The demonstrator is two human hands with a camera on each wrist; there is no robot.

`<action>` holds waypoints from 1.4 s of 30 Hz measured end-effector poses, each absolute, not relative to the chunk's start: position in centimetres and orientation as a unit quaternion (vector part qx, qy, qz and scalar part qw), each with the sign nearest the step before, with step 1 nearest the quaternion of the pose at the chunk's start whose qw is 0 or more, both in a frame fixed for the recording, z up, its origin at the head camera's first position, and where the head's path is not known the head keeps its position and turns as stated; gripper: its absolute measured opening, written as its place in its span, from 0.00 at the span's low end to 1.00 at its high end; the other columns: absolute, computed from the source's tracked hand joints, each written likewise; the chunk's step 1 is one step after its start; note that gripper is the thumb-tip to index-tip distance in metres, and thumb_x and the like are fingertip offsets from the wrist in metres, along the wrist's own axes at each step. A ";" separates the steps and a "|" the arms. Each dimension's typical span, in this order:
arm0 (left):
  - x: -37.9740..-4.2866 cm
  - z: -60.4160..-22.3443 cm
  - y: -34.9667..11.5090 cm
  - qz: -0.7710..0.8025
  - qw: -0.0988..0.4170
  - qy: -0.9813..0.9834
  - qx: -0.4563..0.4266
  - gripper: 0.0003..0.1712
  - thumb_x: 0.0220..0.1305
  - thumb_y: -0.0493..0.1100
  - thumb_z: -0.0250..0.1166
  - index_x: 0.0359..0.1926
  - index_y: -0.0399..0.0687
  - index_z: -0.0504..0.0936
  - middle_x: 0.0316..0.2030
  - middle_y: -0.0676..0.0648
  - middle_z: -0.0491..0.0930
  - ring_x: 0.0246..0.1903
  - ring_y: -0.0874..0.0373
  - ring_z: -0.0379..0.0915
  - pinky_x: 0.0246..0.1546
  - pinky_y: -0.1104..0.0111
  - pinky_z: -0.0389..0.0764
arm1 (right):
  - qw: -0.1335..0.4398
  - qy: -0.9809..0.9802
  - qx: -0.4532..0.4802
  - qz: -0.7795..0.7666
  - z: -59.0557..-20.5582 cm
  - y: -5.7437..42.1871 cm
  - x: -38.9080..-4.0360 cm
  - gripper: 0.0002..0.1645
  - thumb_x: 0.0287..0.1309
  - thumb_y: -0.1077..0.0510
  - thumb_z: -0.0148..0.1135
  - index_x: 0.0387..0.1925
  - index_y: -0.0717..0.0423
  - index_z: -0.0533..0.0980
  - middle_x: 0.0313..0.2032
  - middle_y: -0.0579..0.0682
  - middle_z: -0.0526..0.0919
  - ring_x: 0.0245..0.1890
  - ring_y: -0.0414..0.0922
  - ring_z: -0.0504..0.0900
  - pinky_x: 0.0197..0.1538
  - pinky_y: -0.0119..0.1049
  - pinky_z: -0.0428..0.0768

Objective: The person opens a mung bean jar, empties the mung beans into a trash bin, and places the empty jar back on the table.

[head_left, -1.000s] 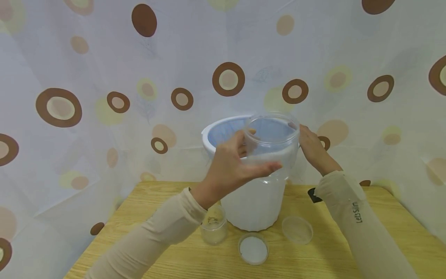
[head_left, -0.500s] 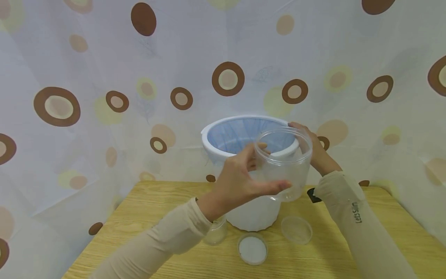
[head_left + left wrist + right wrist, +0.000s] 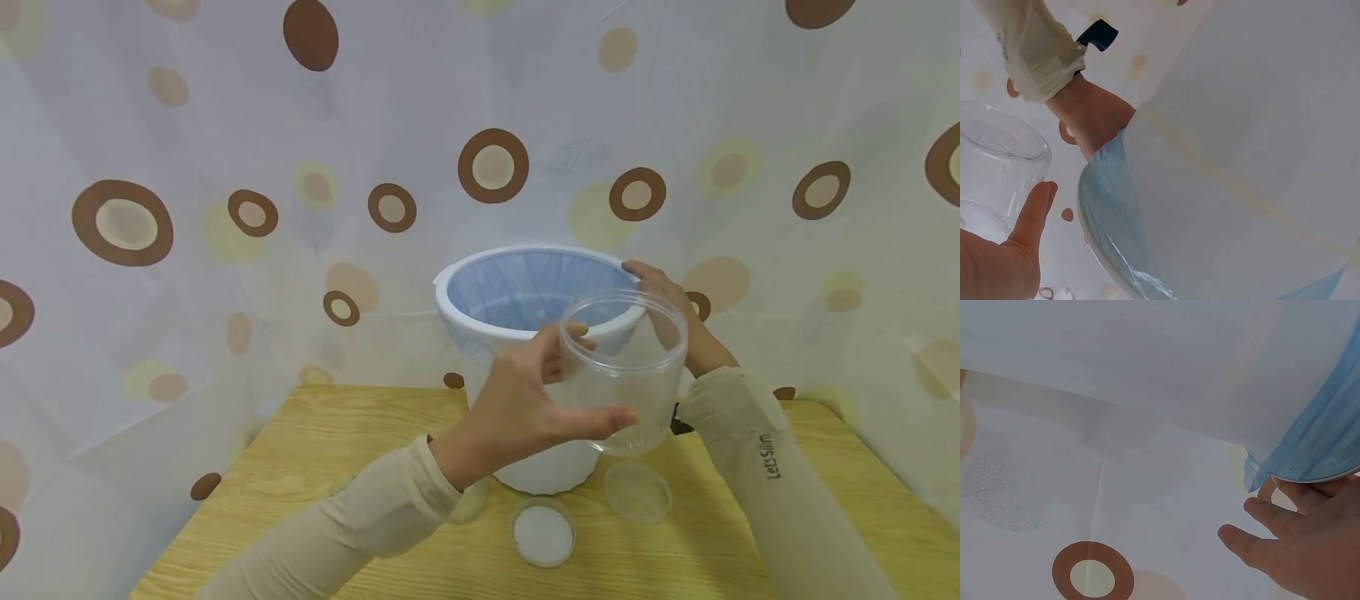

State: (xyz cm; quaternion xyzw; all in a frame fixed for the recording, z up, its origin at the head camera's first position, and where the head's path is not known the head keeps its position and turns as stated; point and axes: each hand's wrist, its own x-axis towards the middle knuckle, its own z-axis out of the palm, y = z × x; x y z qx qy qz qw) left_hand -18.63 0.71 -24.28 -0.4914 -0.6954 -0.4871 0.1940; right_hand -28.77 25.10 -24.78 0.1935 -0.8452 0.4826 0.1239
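A clear round plastic jar (image 3: 618,379), without a lid, is held upright in my left hand (image 3: 517,408), thumb on the near side and fingers on its left side. The jar overlaps the front right of a white trash bin (image 3: 551,462) in the head view and hangs above the table. Inside the bin is a blue bag liner (image 3: 517,292). My right hand (image 3: 675,312) rests at the right side of the bin's rim; in the right wrist view its fingers (image 3: 1266,515) stretch out below the rim, beside the liner's edge.
On the wooden table (image 3: 337,433) lie a lid with a white disc (image 3: 542,533) and a clear lid (image 3: 637,493). A smaller clear jar (image 3: 468,502) is mostly hidden behind my left forearm. A dotted curtain (image 3: 337,108) hangs behind and at the sides.
My left hand has moved down and to the right with the jar, from over the bin's rim to in front of its right side. The right hand stays at the rim.
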 end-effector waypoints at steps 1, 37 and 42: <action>-18.6 -24.4 0.7 -0.486 0.194 -0.696 -0.492 0.36 0.41 0.39 0.79 0.51 0.37 0.71 0.43 0.45 0.82 0.43 0.67 0.79 0.45 0.74 0.78 | 0.125 -0.850 0.190 0.476 -24.7 25.1 -28.8 0.30 0.74 0.56 0.35 0.73 0.63 0.49 0.71 0.65 0.50 0.69 0.62 0.51 0.68 0.61 0.51; -18.0 -28.3 1.4 -0.500 0.150 -0.683 -0.512 0.42 0.41 0.37 0.79 0.56 0.39 0.66 0.44 0.46 0.80 0.45 0.68 0.78 0.47 0.74 0.78 | 0.127 -0.885 0.144 0.423 -24.5 25.1 -29.2 0.33 0.73 0.50 0.27 0.74 0.58 0.50 0.74 0.59 0.48 0.73 0.60 0.44 0.69 0.61 0.45; -17.9 -28.8 1.4 -0.508 0.128 -0.689 -0.501 0.41 0.41 0.37 0.79 0.55 0.41 0.66 0.44 0.46 0.80 0.45 0.69 0.78 0.46 0.74 0.78 | 0.130 -0.881 0.151 0.429 -24.5 25.1 -29.3 0.33 0.72 0.52 0.27 0.73 0.61 0.50 0.74 0.60 0.48 0.73 0.60 0.44 0.70 0.60 0.45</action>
